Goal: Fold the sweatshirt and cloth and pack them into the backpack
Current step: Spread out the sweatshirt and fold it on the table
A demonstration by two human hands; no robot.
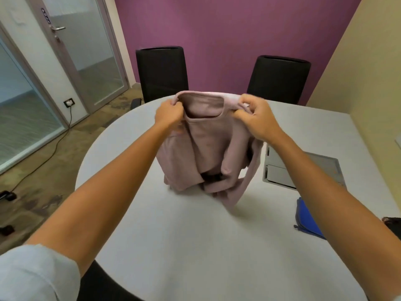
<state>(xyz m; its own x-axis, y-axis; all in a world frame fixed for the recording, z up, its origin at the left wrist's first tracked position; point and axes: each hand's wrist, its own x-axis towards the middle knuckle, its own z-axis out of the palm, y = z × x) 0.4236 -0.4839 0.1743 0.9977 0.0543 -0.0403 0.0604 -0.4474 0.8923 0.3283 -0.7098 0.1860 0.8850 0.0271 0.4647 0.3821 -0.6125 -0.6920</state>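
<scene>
A dusty pink sweatshirt (206, 148) hangs over the middle of the grey table (173, 224), its lower part and sleeves bunched on the tabletop. My left hand (170, 112) grips the left side of its neckline. My right hand (255, 116) pinches the right side of the neckline, and the collar is stretched between the two hands. A blue fabric item (308, 218) lies at the table's right edge, partly hidden behind my right forearm; I cannot tell whether it is the cloth or the backpack.
Two black chairs (161, 72) (278, 78) stand behind the table against a purple wall. A grey hatch panel (280, 170) is set into the tabletop on the right. A dark object (391, 222) shows at the far right edge. Glass doors and a floor cable are on the left.
</scene>
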